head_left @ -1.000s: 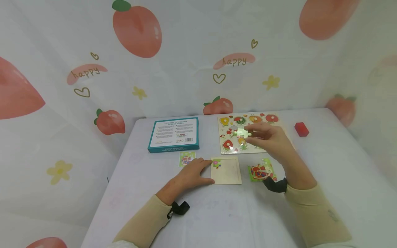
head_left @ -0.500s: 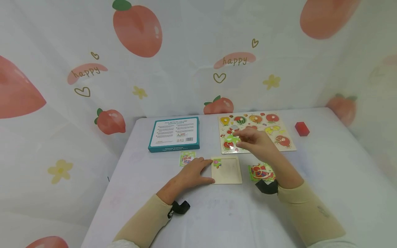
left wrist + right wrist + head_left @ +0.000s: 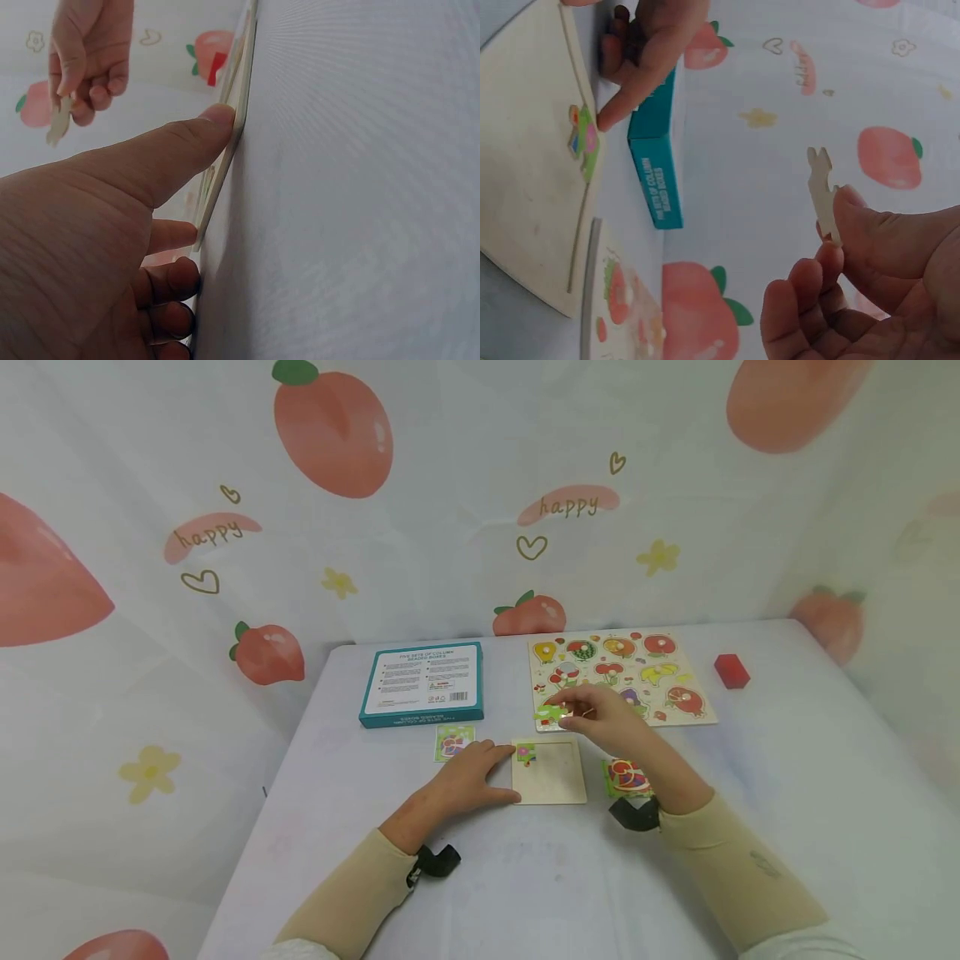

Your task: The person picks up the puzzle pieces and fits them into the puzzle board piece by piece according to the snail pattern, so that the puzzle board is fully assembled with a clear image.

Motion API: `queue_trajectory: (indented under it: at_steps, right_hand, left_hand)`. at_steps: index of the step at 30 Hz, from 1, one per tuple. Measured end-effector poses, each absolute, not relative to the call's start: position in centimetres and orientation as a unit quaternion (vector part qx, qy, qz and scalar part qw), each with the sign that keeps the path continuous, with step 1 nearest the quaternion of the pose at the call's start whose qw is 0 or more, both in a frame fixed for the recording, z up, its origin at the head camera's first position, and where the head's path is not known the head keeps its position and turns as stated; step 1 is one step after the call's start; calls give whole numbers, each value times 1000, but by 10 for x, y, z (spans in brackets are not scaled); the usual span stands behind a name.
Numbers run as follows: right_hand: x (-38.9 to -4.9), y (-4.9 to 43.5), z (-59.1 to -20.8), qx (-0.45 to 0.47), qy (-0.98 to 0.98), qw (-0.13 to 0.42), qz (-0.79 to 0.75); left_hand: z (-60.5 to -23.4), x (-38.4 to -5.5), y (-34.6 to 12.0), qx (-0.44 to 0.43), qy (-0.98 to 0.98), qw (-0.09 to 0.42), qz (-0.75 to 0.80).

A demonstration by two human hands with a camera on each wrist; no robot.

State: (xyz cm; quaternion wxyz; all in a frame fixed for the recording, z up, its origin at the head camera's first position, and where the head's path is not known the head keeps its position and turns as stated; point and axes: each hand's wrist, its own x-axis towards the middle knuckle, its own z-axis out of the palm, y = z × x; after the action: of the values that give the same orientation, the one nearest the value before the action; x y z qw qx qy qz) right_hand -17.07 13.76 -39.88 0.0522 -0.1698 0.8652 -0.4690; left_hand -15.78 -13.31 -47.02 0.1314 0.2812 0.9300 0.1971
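Between thumb and fingertips, my right hand point(image 3: 602, 718) pinches a green jigsaw piece point(image 3: 551, 712), raised above the near left corner of the fruit board. Edge-on, the piece point(image 3: 821, 196) appears pale in the right wrist view. My left hand point(image 3: 462, 779) rests at the left side of a shallow wooden puzzle tray point(image 3: 553, 781). Its thumb and index finger touch the tray's edge with fairly straight fingers; the other fingers are loosely bent. One piece with a pink flower point(image 3: 526, 752) lies in the tray's upper left corner.
More colourful puzzle pieces point(image 3: 627, 779) lie right of the tray, partly behind my right wrist. A small picture card point(image 3: 453, 742) lies near my left hand. Behind are a teal-edged box point(image 3: 422, 685), a fruit knob board point(image 3: 660, 675) and a red block point(image 3: 731, 671).
My right hand has come left and downward with the jigsaw piece, which has turned from a pale glare to green. My left hand stays at the tray.
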Motion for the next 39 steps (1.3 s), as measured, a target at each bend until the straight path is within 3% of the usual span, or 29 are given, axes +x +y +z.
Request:
queue_trajectory:
  at_steps: [23,39]
  right_hand:
    - [-181,122,-438,-174,899,127,-381]
    - [-183,118,-457,-162,918,136,-336]
  left_hand:
    - [-473,-158,-135,284,929,130,199]
    - [-476,-160,-136,288,927,131,200]
